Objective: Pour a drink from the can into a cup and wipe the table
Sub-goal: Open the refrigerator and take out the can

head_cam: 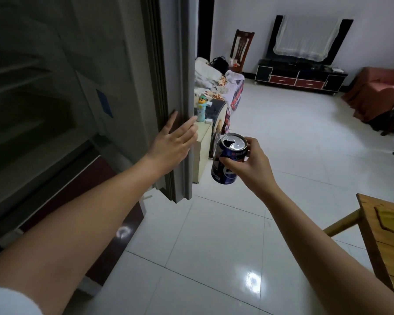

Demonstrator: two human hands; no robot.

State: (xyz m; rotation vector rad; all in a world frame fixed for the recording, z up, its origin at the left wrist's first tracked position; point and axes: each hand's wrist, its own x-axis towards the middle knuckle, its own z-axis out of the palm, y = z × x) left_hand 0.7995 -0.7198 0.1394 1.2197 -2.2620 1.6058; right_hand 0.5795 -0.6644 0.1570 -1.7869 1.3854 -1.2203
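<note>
A blue drink can [228,158] is held upright in the right hand [248,165], with the fingers and thumb curled round its side just below the rim; its top is already opened (a dark hole is seen in the silver lid). The can is carried in mid-air over the white tiled floor [214,235], beside the edge of a grey door [175,87]. The left hand [173,145] is laid flat against that door edge, its fingers straight and spread, nothing gripped. The corner of a wooden table [382,233] is seen at the near right. A small cartoon-topped bottle [201,109] is seen on a low cabinet [201,146] just beyond the door, and a black TV stand [299,76] is set against the far wall.
</note>
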